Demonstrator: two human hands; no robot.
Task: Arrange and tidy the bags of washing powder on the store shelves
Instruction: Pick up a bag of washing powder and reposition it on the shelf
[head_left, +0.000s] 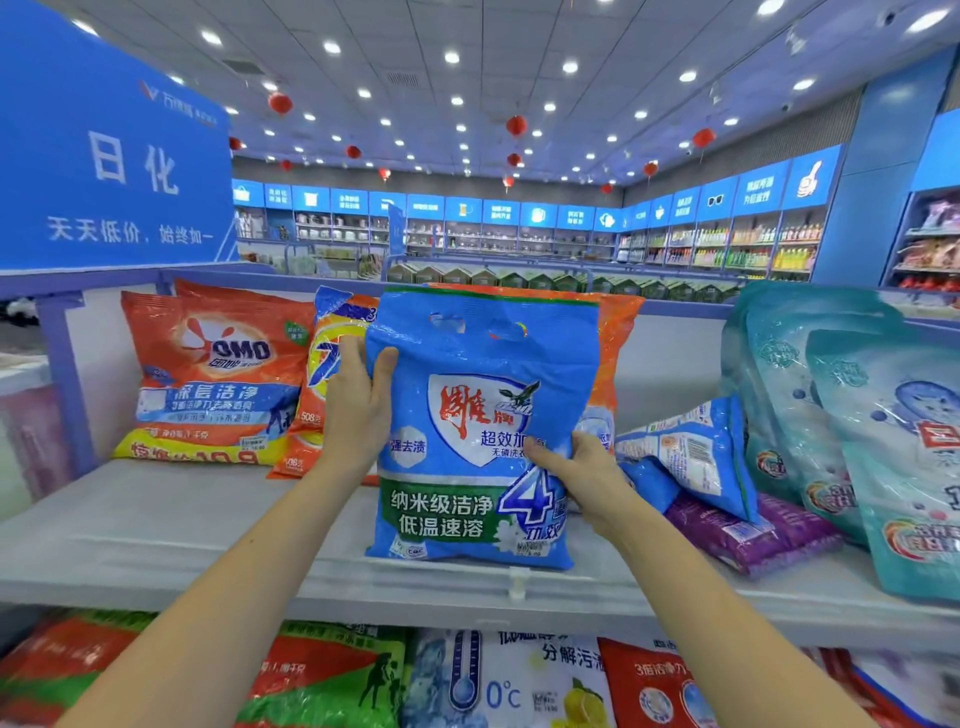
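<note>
A blue washing-powder bag (467, 364) with a white shield label stands upright at the middle of the grey shelf (156, 535). My left hand (356, 400) grips its left edge, thumb on the front. My right hand (582, 470) pinches its lower right side. Behind it an orange bag (615, 332) shows. An orange OMO bag (208, 374) and an orange-yellow bag (322, 384) lean at the back left. To the right a blue bag (691, 447) lies tipped over a purple bag (753, 535).
Teal pouches (857, 431) stand at the shelf's right end. The lower shelf holds green, white and red bags (498, 680). A blue sign (109, 156) hangs at the upper left. Store aisles and wall shelving lie beyond.
</note>
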